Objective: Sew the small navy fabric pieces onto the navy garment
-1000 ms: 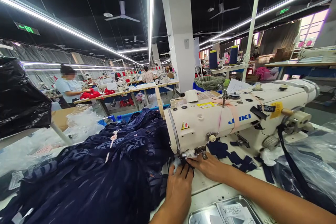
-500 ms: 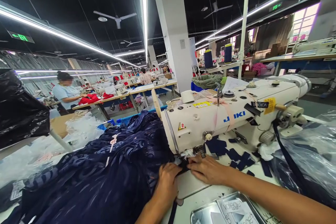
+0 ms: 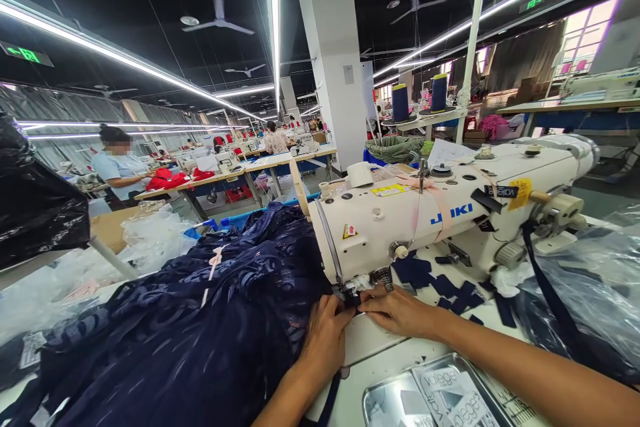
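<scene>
Both hands meet under the needle end of a white sewing machine (image 3: 380, 227). My left hand (image 3: 327, 333) has its fingers bent together on a small bit of dark navy fabric (image 3: 353, 300) beside the presser foot. From the other side, my right hand (image 3: 400, 311) pinches the same fabric near its fingertips. The stitch point itself is partly hidden by the fingers and machine head. A large heap of navy patterned garments (image 3: 200, 320) lies against my left hand and forearm. A narrow navy strip (image 3: 330, 400) hangs down beside my left wrist.
A metal tray (image 3: 367, 407) of printed labels sits in front of my right forearm. Navy fabric pieces (image 3: 445, 285) lie behind my right hand. Clear plastic bags (image 3: 595, 280) are at right, and a black bag (image 3: 40, 193) at left. A co-worker (image 3: 120, 163) handles red fabric.
My left hand has shifted slightly up and right, its fingers nearer the right hand's fingertips. My right hand stays almost in place. The camera view has tilted a little.
</scene>
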`<state>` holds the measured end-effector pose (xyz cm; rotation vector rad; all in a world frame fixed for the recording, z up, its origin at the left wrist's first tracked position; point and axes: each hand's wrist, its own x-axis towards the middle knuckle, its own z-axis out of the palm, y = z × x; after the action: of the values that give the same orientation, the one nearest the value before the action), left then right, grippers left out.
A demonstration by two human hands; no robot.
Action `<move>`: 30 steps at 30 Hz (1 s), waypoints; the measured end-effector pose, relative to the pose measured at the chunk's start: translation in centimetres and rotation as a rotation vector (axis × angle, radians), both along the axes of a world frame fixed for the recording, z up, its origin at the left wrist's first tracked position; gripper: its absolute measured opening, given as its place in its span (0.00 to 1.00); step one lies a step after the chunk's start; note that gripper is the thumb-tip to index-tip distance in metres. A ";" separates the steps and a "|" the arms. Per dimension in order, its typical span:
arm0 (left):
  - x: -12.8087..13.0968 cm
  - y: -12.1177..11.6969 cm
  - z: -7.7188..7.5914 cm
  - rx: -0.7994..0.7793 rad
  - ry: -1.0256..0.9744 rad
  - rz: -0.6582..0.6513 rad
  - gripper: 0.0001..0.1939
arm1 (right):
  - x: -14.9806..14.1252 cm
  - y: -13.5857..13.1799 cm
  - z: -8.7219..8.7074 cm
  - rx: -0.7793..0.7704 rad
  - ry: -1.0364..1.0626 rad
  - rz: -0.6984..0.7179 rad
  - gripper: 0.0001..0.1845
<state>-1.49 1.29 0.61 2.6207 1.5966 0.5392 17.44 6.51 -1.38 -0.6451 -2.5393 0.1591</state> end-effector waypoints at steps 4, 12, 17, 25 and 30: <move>-0.1 -0.1 -0.1 0.035 0.039 -0.039 0.25 | -0.2 -0.2 -0.1 0.127 -0.051 -0.019 0.14; -0.6 -0.5 -0.4 0.056 0.114 -0.075 0.23 | -0.4 -0.1 -0.3 0.118 -0.073 -0.008 0.12; -0.7 -0.8 -0.1 0.066 0.151 -0.073 0.23 | -0.4 -0.4 -0.1 0.101 -0.079 -0.003 0.11; -0.8 -0.7 -0.3 0.061 0.179 -0.067 0.25 | -0.5 -0.4 0.0 0.099 -0.084 -0.013 0.13; -0.8 -0.6 -0.3 0.074 0.192 -0.085 0.24 | -0.7 -0.5 0.1 0.111 -0.079 -0.021 0.11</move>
<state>-2.31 0.64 0.33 2.8581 1.5301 0.3596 16.78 6.01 -1.33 -0.6456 -2.5947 -0.0143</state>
